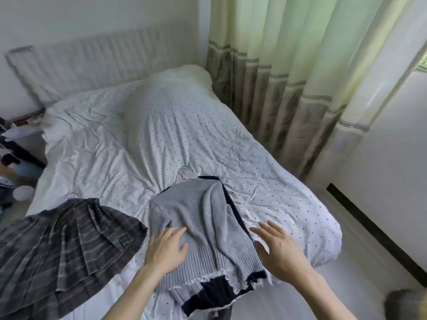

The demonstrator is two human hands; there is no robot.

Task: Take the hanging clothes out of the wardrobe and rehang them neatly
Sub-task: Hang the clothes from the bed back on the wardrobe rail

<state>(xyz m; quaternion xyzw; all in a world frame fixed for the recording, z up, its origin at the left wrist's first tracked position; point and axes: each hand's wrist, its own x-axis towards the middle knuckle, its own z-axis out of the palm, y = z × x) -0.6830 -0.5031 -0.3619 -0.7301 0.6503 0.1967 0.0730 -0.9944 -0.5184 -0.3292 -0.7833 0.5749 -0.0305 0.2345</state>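
left hand (167,250), right hand (280,250), one grey sweater (198,209), one skirt (69,245)

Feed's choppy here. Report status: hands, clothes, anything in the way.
Left hand open, flat on grey sweater. Right hand open beside it. Sweater lies over dark garment on bed; plaid skirt to its left. Nothing blocking.

The bed (161,139) lies bare across its middle and far end. At its near edge the grey sweater (203,215) and, at the near left corner, the plaid skirt (64,245) leave a narrow strip between them. The curtain (277,88) hangs close along the far right edge.
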